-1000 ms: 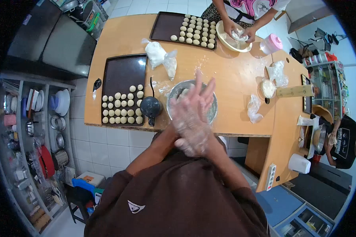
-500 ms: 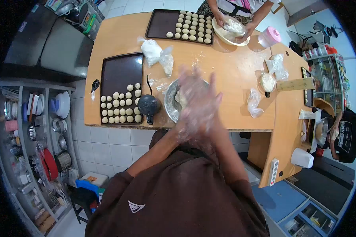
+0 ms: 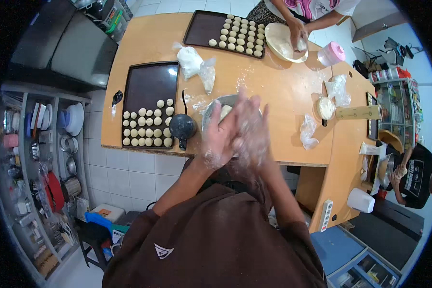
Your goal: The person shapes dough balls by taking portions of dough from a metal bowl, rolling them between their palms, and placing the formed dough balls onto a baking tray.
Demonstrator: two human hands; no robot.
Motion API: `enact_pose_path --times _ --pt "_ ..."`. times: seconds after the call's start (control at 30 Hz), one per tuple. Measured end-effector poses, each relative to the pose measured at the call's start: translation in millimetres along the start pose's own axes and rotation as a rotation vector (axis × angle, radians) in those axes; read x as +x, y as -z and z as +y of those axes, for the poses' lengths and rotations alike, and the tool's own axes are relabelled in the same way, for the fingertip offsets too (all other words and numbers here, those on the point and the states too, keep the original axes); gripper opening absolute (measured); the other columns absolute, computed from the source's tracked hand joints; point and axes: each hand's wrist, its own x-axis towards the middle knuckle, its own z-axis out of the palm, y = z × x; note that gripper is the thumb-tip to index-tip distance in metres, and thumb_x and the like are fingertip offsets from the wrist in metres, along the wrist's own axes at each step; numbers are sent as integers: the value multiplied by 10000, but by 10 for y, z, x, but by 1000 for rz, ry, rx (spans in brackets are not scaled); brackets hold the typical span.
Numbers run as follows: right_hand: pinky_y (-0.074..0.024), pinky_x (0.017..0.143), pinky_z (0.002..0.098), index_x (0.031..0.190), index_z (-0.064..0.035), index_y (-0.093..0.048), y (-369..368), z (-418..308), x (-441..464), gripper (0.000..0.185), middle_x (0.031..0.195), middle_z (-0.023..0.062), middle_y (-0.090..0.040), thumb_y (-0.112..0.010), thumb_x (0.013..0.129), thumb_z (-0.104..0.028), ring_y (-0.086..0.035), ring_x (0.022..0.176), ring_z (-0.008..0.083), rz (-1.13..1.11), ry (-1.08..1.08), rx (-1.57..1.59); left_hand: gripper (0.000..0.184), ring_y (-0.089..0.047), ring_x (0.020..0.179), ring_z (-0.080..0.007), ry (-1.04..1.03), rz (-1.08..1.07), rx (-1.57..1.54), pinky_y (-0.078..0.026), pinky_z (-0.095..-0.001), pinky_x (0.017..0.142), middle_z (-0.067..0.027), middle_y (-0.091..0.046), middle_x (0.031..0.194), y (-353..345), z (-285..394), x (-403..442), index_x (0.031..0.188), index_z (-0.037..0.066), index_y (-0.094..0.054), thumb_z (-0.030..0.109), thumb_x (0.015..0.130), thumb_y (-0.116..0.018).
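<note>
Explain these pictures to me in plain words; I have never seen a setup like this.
There is no machine here. A person is using two bare hands, and a camera worn on that person's head looks forward and down, so every picture comes from there.

The left hand and right hand, dusted white, are close together over a metal bowl with pale dough in it. They are blurred, so I cannot tell whether anything is between them.

On the table are a near tray and a far tray, both dark and part filled with pale balls, plus bagged white powder.

Across the table, another person's hands are at a cream bowl.
</note>
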Motion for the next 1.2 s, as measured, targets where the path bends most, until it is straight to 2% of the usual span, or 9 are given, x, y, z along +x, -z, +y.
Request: enact_pose_path --times 0.1,0.3,0.43,0.53,0.57,0.63,0.83,1.07,1.2 --pt "68 1148 586 1502 -60 -304 162 -544 -92 758 1583 160 -224 -294 947 -576 -129 1488 304 -215 206 37 908 -179 1469 -271 5 -93 122 -121 -399 1194 -151 -186 1587 239 -216 44 1552 131 -84 758 903 -183" --pt "25 1150 603 1521 -62 -231 348 -4 243 738 1584 142 -225 -136 993 -568 -141 1477 352 72 -69 -38 895 -146 1479 -269 113 -82 195 -109 -403 1198 -153 -128 1603 -30 -86 -95 1553 118 -43 736 918 -170" --pt "48 1135 627 1521 -70 -247 19 -456 -112 703 1575 152 -247 -168 1003 -540 -158 1470 372 82 174 198 892 -75 1488 -267 -62 -154 108 -38 -405 1204 -114 -36 1620 -55 -50 184 1552 155 23 747 910 -162" --pt "41 1133 639 1510 -34 -254 132 -551 212 700 1570 164 -252 -188 1011 -520 -146 1469 382 52 393 -277 841 -47 1488 -274 -2 -256 154 -29 -424 1202 -99 3 1623 443 -538 277 1552 199 35 721 928 -176" --pt "31 1135 640 1501 -30 -275 153 -464 256 702 1565 169 -261 -192 1010 -524 -151 1469 378 80 229 -188 819 -35 1488 -277 30 -285 123 -27 -433 1201 -96 13 1623 585 -678 284 1552 216 39 708 937 -184" --pt "10 1140 642 1482 -21 -318 266 -218 290 708 1555 179 -280 -200 1008 -533 -161 1468 369 139 -99 -23 776 -44 1487 -268 153 -183 137 -41 -444 1199 -95 -19 1621 213 -209 29 1553 239 23 666 959 -234" --pt "-10 1157 596 1488 6 -278 -60 -548 -264 732 1568 174 -252 -360 979 -515 -180 1469 354 -10 223 94 737 -198 1460 -254 24 -100 68 -180 -432 1187 -125 -163 1594 247 -101 124 1557 192 -75 594 985 -308" --pt "-36 1163 580 1510 -47 -259 124 90 133 740 1569 204 -226 -290 984 -567 -153 1476 338 155 -85 -103 780 -273 1432 -271 200 -14 115 -210 -422 1180 -150 -251 1567 141 -42 -17 1553 159 -115 616 965 -346" --pt "111 1134 602 1508 -27 -256 9 -400 21 781 1588 182 -179 -154 979 -593 -45 1487 354 -15 194 -18 789 -291 1419 -244 103 -8 149 -235 -391 1171 -131 -193 1587 9 14 5 1555 172 -105 615 959 -370"
